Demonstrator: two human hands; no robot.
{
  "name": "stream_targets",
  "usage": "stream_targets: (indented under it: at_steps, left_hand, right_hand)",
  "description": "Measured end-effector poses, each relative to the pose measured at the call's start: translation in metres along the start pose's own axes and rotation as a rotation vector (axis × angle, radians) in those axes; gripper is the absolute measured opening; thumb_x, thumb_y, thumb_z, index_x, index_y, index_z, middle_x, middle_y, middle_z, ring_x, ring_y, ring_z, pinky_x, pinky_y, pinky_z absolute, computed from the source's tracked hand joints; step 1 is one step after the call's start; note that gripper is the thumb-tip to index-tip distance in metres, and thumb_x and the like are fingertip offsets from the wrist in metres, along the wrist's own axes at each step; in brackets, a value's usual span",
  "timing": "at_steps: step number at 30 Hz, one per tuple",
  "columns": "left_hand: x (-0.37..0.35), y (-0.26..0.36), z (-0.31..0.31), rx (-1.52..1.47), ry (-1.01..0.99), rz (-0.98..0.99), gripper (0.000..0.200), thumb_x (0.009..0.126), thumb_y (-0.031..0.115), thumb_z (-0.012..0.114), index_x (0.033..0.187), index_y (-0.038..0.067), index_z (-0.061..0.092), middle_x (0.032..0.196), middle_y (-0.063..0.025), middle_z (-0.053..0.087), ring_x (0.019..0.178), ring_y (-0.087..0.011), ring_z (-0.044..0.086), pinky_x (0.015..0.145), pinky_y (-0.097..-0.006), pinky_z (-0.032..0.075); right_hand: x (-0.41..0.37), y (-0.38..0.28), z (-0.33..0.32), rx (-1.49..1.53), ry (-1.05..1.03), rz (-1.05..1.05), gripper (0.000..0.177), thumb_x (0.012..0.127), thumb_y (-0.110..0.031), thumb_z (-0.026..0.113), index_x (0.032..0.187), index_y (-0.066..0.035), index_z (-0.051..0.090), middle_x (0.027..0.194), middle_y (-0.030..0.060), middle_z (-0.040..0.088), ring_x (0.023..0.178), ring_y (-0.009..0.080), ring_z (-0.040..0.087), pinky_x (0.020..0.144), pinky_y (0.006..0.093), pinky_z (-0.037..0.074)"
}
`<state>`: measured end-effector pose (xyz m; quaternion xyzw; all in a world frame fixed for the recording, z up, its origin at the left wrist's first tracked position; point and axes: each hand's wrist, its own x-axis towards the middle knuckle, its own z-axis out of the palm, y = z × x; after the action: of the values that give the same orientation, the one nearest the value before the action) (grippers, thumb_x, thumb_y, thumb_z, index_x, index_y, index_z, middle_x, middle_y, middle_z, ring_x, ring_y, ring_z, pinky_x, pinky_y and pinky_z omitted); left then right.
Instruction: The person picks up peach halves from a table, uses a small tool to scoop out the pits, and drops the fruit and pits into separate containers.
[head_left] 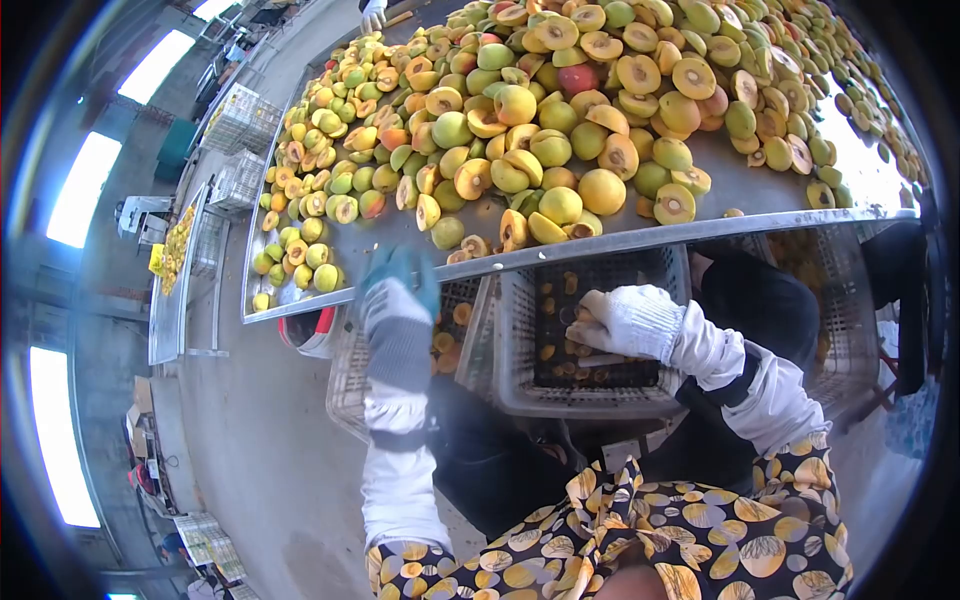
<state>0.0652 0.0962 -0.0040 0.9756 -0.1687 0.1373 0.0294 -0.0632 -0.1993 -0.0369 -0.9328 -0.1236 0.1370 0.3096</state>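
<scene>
My left hand (398, 285), in a teal glove with a grey cuff, is smeared by motion at the front edge of the metal table (440, 268). Halved and whole yellow-green peaches (550, 150) are heaped just beyond it, some showing their brown pits. My right hand (640, 318), in a white knitted glove, is closed above a crate (580, 403) on my right. From under its fingers juts a thin, pale blade-like tool (600, 359). Small orange-brown pieces (547, 352) lie on the crate's dark bottom.
Another crate (350, 375) with orange pieces stands below my left forearm, near a red and white bucket (310, 330). A further crate (835, 290) is at the right. Across the table shows another person's gloved hand (373, 15). A side table (172, 300) bears more fruit.
</scene>
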Motion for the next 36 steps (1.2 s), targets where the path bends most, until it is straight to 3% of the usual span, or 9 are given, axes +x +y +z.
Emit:
stream_targets:
  at_steps: [6,10,12,15,17,21,25,30,36]
  left_hand:
    - [0.074,0.086,0.019,-0.483,-0.66,-0.112,0.071,0.086,0.041,0.077,0.142,0.007,0.05,0.124,-0.0194,0.068,0.113,-0.0276,0.067,0.094,-0.0379,0.055]
    - [0.066,0.074,0.054,-0.697,-0.521,-0.139,0.054,0.087,0.03,0.079,0.127,0.0,0.058,0.109,-0.0138,0.071,0.089,-0.0187,0.069,0.082,-0.0323,0.057]
    - [0.054,0.071,0.06,-0.743,-0.199,0.03,0.046,0.089,0.026,0.077,0.123,0.001,0.06,0.105,-0.0123,0.07,0.086,-0.0184,0.069,0.08,-0.0316,0.057]
    - [0.026,0.092,0.048,-1.245,-0.084,0.039,0.032,0.097,0.022,0.068,0.119,0.0,0.061,0.105,-0.0121,0.067,0.091,-0.0194,0.067,0.082,-0.0317,0.055]
    - [0.011,0.117,0.038,-1.556,-0.027,0.041,0.031,0.101,0.023,0.06,0.121,0.0,0.06,0.107,-0.0136,0.067,0.093,-0.0219,0.067,0.083,-0.0333,0.055]
    - [-0.005,0.152,0.021,-2.117,-0.023,-0.234,0.038,0.108,0.031,0.047,0.126,-0.001,0.057,0.114,-0.0175,0.066,0.095,-0.0251,0.067,0.084,-0.0347,0.057]
    - [-0.006,0.129,0.043,-2.019,-0.161,-0.241,0.057,0.109,0.046,0.038,0.133,-0.004,0.05,0.121,-0.0219,0.064,0.099,-0.027,0.068,0.089,-0.0355,0.057]
    - [-0.013,0.145,0.017,-1.839,-0.139,-0.306,0.073,0.106,0.06,0.021,0.114,-0.003,0.058,0.098,-0.0183,0.072,0.093,-0.0274,0.07,0.089,-0.0363,0.056]
    - [-0.023,0.162,0.013,-1.831,-0.045,-0.253,0.068,0.108,0.055,0.026,0.122,-0.004,0.057,0.105,-0.0185,0.07,0.1,-0.0256,0.068,0.096,-0.0357,0.053]
  right_hand:
    - [0.007,0.002,-0.005,0.255,0.095,0.038,0.04,0.097,-0.04,0.057,0.092,-0.002,0.065,0.076,0.0205,0.068,0.074,0.0364,0.07,0.071,0.0446,0.056]
    - [0.005,-0.008,-0.023,0.736,0.067,0.186,0.041,0.1,-0.043,0.054,0.098,-0.002,0.062,0.064,0.0089,0.061,0.055,0.0202,0.063,0.054,0.0339,0.052]
    - [0.001,-0.022,-0.041,0.928,-0.004,0.276,0.042,0.102,-0.047,0.052,0.105,-0.005,0.059,0.063,0.0009,0.056,0.052,0.0097,0.057,0.048,0.0261,0.046]
    - [0.001,-0.024,-0.031,0.988,0.154,0.072,0.041,0.102,-0.044,0.053,0.105,-0.004,0.058,0.063,0.0024,0.057,0.052,0.0131,0.058,0.049,0.0295,0.048]
    - [0.008,-0.021,-0.016,0.583,0.426,-0.091,0.037,0.099,-0.04,0.06,0.104,-0.003,0.058,0.068,0.0146,0.063,0.057,0.0318,0.066,0.055,0.0412,0.053]
    - [0.005,-0.021,-0.009,0.264,0.611,-0.14,0.035,0.096,-0.04,0.065,0.102,-0.005,0.06,0.067,0.0148,0.065,0.059,0.034,0.067,0.053,0.0429,0.053]
    - [0.001,-0.02,-0.013,0.116,0.675,-0.221,0.034,0.095,-0.04,0.067,0.097,-0.007,0.06,0.064,0.0126,0.063,0.055,0.0313,0.066,0.049,0.041,0.051]
    - [-0.001,-0.019,-0.022,0.033,0.583,-0.19,0.034,0.094,-0.039,0.068,0.092,-0.006,0.06,0.064,0.0131,0.063,0.058,0.0334,0.066,0.05,0.0412,0.051]
    - [0.0,-0.015,-0.013,0.01,0.693,-0.181,0.037,0.095,-0.04,0.066,0.083,-0.006,0.059,0.058,0.012,0.059,0.051,0.0314,0.064,0.045,0.0416,0.049]
